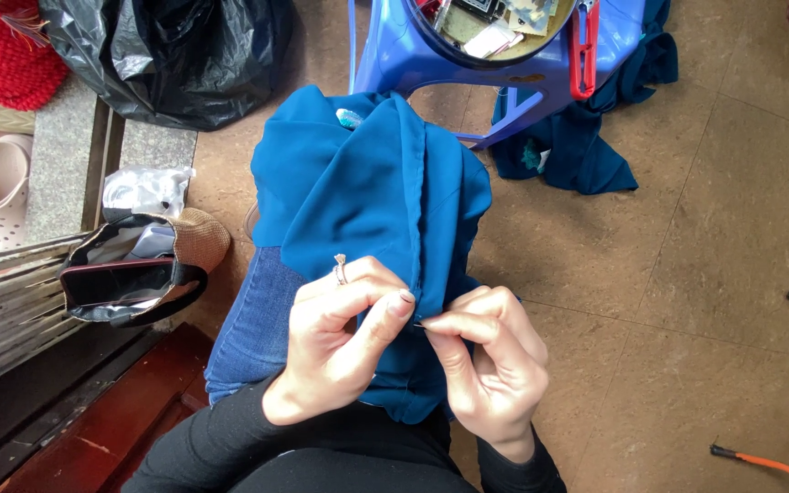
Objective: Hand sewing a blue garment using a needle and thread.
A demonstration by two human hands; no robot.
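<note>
Tan floor (687, 228); L hand (335, 351) & R hand (486, 365) pinch blue fabric (367, 192); basket (495, 57) w/ scraps.

Soft, even daylight fills the scene; shadows are faint and diffuse. Focus is sharp throughout, with slight glare on the black plastic bag (175, 55).

Blue fabric (367, 183), folded, on lap
</note>
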